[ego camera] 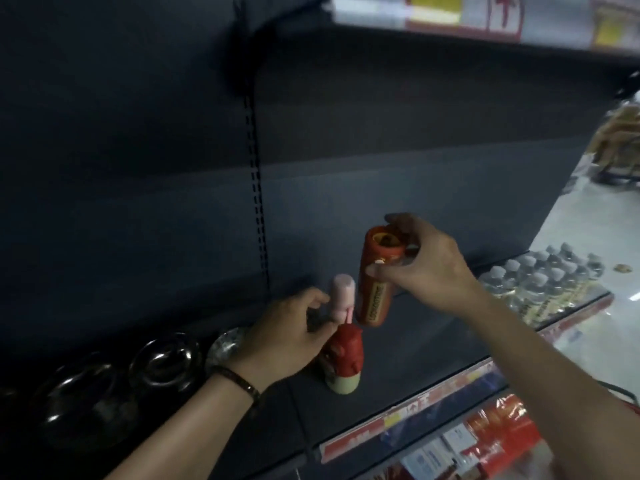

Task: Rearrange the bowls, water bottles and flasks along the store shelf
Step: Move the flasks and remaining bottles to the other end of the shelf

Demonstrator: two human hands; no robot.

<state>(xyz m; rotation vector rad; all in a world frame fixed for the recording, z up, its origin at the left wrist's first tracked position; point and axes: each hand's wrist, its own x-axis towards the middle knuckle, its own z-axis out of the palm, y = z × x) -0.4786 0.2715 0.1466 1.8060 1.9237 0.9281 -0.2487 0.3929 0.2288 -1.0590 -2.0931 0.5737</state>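
Observation:
My right hand grips the top of an orange-red flask and holds it upright just above the dark shelf. My left hand is wrapped around a small red bottle with a cream base, which stands on the shelf. A pale pink bottle rises just behind that hand, touching the orange-red flask's side. Dark glossy bowls sit in a row along the shelf at the left.
Packs of clear water bottles fill the shelf's right end. Red and white boxed goods lie on the shelf below. A price strip runs along the shelf edge. An upper shelf hangs overhead.

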